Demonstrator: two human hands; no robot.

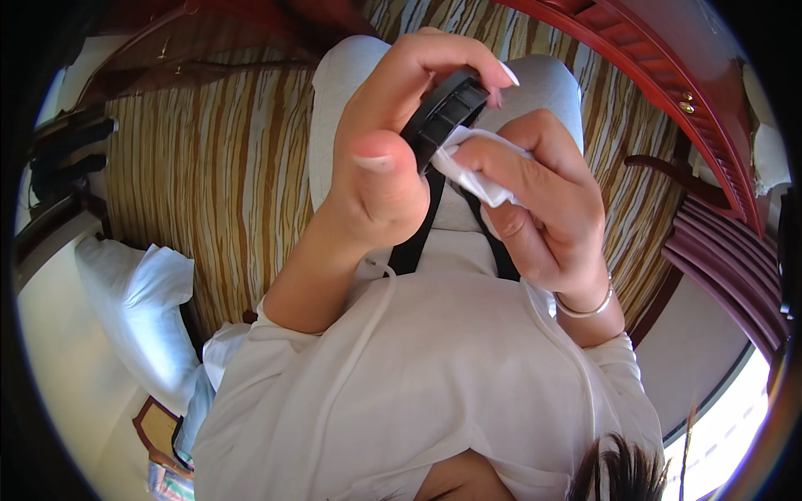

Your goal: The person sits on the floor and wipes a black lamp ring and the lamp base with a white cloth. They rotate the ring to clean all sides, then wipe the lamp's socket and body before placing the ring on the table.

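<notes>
My left hand [376, 125] is closed on a black round plastic piece [447, 108], with the thumb at its near side and the fingers curled over its far edge. Ridges or small compartments show along the side facing right. What the piece belongs to cannot be made out. My right hand [547, 196] pinches a folded white wipe [476, 171] between thumb and fingers. The wipe touches the lower right edge of the black piece. Both hands are raised above my lap, close together. A thin bracelet [587, 306] circles my right wrist.
Below the hands are my legs in light grey trousers [351, 79], over a brown striped carpet [217, 175]. Dark red wooden furniture [643, 75] curves along the far right. Purple curtains [727, 267] hang at the right. A white pillow [150, 309] lies at the left.
</notes>
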